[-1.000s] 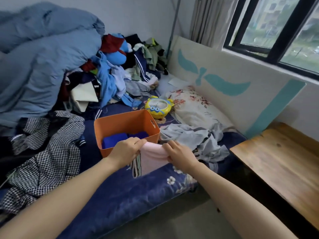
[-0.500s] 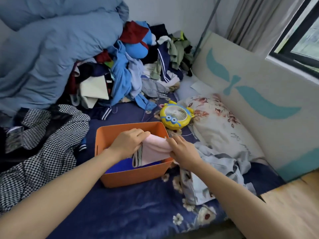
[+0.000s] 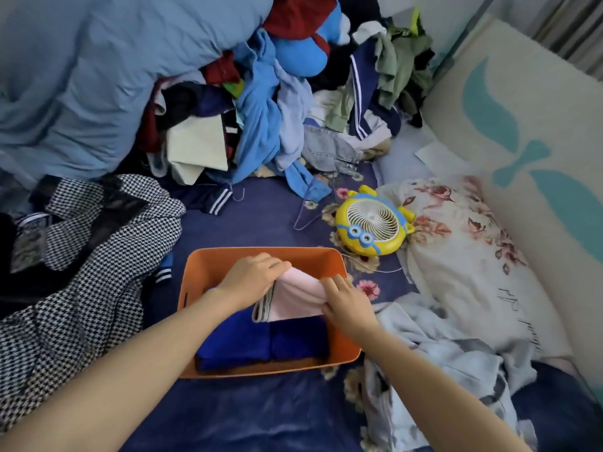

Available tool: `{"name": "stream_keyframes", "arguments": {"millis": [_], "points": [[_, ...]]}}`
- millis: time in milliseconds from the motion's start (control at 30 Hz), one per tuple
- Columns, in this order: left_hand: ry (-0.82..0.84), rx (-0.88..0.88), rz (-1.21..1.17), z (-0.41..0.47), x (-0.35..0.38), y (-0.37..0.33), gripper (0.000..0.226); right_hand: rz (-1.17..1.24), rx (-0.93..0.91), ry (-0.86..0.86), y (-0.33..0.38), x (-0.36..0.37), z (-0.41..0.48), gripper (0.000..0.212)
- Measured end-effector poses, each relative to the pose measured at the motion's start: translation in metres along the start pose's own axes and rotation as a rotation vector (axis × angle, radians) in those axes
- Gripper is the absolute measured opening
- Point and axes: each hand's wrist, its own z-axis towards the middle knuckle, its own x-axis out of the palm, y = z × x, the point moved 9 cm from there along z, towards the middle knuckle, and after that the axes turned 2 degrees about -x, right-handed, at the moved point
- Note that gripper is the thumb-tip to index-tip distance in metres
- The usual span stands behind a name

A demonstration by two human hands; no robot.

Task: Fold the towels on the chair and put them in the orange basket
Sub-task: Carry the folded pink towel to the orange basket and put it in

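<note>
Both hands hold a folded pink towel point(image 3: 295, 300) over the orange basket point(image 3: 208, 267), which stands on the bed point(image 3: 261, 415) on a dark blue sheet with flowers. The left hand point(image 3: 251, 278) grips the upper left part of the towel; its fingers point(image 3: 274, 265) are curled over the top edge and lie close together. The right hand point(image 3: 349, 305) holds the right side of the towel, and its fingers point(image 3: 332, 283) pinch the cloth at the fold near the right wall of the basket. The towel hangs between the two hands inside the outline of the basket, over its far half, and a grey striped hem shows at its lower left corner. Under it, in the near half of the basket, lie two folded dark blue towels point(image 3: 261, 342) side by side; I cannot tell if the pink towel already touches them. Left of the basket lies a black and white checked garment point(image 3: 81, 256). Behind it there is a big heap of clothes point(image 3: 277, 109) and a blue duvet point(image 3: 98, 76). A yellow fan point(image 3: 372, 225) lies just beyond the right far corner of the basket, touching a flowered pillow point(image 3: 463, 243). A pale grey garment point(image 3: 440, 353) is spread out on the bed to the right of the basket, partly under the right forearm.
</note>
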Motion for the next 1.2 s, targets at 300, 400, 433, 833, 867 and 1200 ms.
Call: {"name": "stream_keyframes", "arguments": {"millis": [300, 400, 433, 833, 867, 1200], "points": [[0.196, -0.348, 0.2, -0.073, 0.089, 0.078, 0.038, 0.165, -0.024, 0.339, 0.048, 0.153, 0.04, 0.051], [0.587, -0.571, 0.199, -0.129, 0.154, 0.091, 0.049, 0.139, -0.112, 0.72, 0.068, 0.226, 0.019, 0.053], [0.666, -0.612, 0.168, -0.141, 0.169, 0.09, 0.054, 0.138, -0.091, 0.754, 0.069, 0.235, 0.016, 0.055], [0.804, -0.924, -0.066, -0.164, 0.221, 0.096, 0.062, 0.406, 0.18, 0.708, 0.048, 0.279, 0.045, 0.074], [0.802, -0.932, -0.069, -0.166, 0.221, 0.096, 0.06, 0.425, 0.104, 0.706, 0.058, 0.279, 0.049, 0.073], [0.8, -0.912, 0.041, -0.159, 0.212, 0.098, 0.047, 0.16, 0.141, 0.793, 0.054, 0.286, 0.052, 0.067]]}}
